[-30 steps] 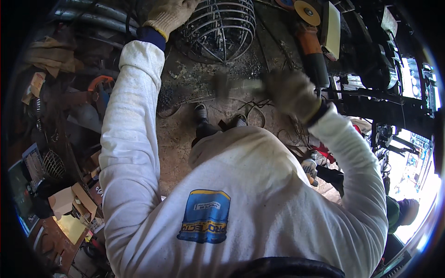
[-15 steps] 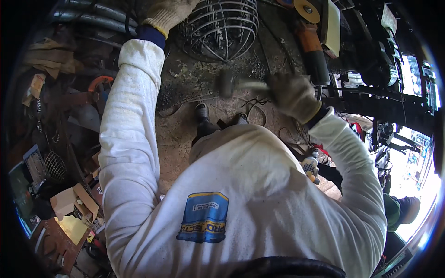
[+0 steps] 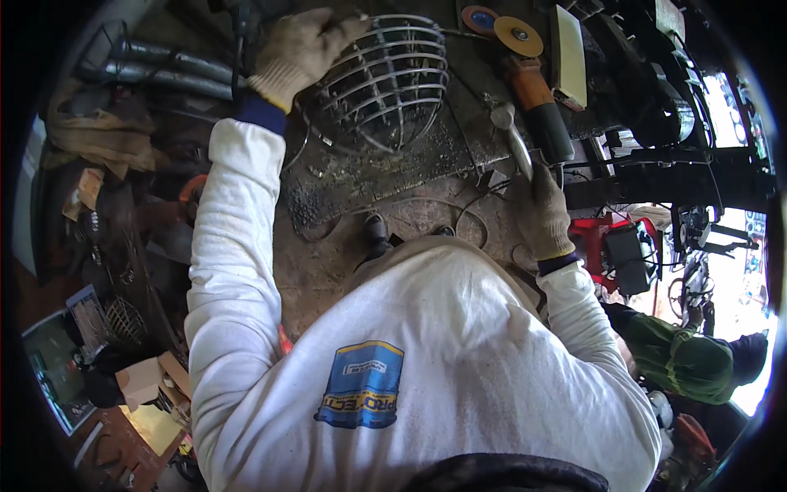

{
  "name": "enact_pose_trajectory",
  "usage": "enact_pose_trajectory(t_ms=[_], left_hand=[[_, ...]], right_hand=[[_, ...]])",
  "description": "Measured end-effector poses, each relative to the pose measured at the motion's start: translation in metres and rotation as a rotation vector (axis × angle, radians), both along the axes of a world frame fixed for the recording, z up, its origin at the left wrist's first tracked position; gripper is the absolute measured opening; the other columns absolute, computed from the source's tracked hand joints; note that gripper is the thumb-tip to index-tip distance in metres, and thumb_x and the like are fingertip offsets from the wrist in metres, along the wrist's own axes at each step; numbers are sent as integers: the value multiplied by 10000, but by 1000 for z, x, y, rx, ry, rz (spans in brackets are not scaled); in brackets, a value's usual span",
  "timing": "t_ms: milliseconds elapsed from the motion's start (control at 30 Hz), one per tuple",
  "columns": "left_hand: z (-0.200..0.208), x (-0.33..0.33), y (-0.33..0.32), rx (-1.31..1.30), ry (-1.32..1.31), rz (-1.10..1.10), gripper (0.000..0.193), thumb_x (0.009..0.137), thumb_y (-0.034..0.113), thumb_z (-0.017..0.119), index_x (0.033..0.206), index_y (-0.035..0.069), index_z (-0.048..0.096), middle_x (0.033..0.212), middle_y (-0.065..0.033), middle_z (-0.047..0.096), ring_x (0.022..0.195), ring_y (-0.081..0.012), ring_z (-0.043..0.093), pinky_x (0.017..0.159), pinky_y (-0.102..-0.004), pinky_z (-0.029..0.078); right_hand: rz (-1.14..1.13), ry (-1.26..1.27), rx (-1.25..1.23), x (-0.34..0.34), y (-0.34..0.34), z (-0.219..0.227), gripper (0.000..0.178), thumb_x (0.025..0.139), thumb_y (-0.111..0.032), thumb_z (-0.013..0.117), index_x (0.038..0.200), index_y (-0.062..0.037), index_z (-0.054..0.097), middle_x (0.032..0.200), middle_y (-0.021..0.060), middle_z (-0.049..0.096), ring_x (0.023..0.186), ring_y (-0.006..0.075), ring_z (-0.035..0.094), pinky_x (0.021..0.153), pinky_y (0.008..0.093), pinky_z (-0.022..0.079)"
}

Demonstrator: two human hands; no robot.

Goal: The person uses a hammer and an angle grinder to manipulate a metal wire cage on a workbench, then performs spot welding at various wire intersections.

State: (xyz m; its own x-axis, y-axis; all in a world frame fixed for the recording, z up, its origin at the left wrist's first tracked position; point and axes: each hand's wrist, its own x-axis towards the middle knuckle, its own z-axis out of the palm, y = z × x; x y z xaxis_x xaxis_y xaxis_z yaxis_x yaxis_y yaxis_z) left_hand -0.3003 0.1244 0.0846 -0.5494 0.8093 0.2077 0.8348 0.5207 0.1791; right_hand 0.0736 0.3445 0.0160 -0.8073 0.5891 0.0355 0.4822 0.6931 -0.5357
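A dome-shaped metal wire cage (image 3: pixel 399 104) rests on the dark, grimy worktable (image 3: pixel 369 176), with curved bars crossing several ribs. At its upper left, my left hand (image 3: pixel 299 51) in a knitted work glove is closed on the rim, fingertips partly hidden. My right hand (image 3: pixel 541 211), gloved too, is wrapped round the handle of a hammer (image 3: pixel 518 146). The hammer's head points away from me, to the right of the cage and apart from it. Just beyond it lies an orange and black angle grinder (image 3: pixel 537 102) with a tan disc.
A second disc (image 3: pixel 479 20) and a pale long box (image 3: pixel 571 57) lie by the grinder. Metal tubes (image 3: pixel 176 70) are at the far left. Cables (image 3: pixel 463 215) loop at the table's near edge. A person in green (image 3: pixel 689 361) is at the right, near a red object (image 3: pixel 594 246).
My right hand has swung the hammer rightward, from near the cage's near end to beside the grinder. The view has shifted, so the cage and my left hand appear lower; that hand stays on the rim.
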Motion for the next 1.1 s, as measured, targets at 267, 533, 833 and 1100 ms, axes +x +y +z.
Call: enact_pose_trajectory(t_ms=[267, 533, 833, 1100], left_hand=[[22, -62, -44, 279, -201, 22, 436, 922, 197, 628, 1348, 121, 576, 1275, -189, 638, 1146, -358, 623, 985, -382, 493], [9, -56, -51, 96, 74, -192, 637, 855, 37, 626, 1455, 124, 429, 1332, -212, 591, 1196, -421, 569, 1036, -447, 466], [-14, -80, -14, -85, 190, -116, 512, 969, 139, 509, 1473, 168, 425, 1347, -199, 593, 1207, -406, 580, 1027, -441, 463], [-23, -86, 22, 142, -438, 443, 658, 887, 625, 550, 1196, 61, 693, 1223, -216, 670, 1159, -373, 627, 1009, -390, 473]], right_hand=[[22, -279, 216, -73, 8, 16, 308, 949, -286, 571, 1190, -95, 594, 1056, 216, 659, 957, 410, 671, 792, 528, 537], [49, 44, 294, -86, -25, 26, 400, 982, -366, 572, 1280, -101, 601, 1117, 197, 654, 1063, 329, 651, 887, 443, 535], [110, 382, -1326, -147, -54, 23, 372, 1026, -263, 559, 1189, 69, 601, 1031, 115, 695, 890, 152, 675, 783, 288, 559], [-36, 275, -1305, -168, -52, 15, 308, 992, -240, 576, 1100, 39, 650, 918, 80, 687, 763, 138, 640, 717, 271, 522]])
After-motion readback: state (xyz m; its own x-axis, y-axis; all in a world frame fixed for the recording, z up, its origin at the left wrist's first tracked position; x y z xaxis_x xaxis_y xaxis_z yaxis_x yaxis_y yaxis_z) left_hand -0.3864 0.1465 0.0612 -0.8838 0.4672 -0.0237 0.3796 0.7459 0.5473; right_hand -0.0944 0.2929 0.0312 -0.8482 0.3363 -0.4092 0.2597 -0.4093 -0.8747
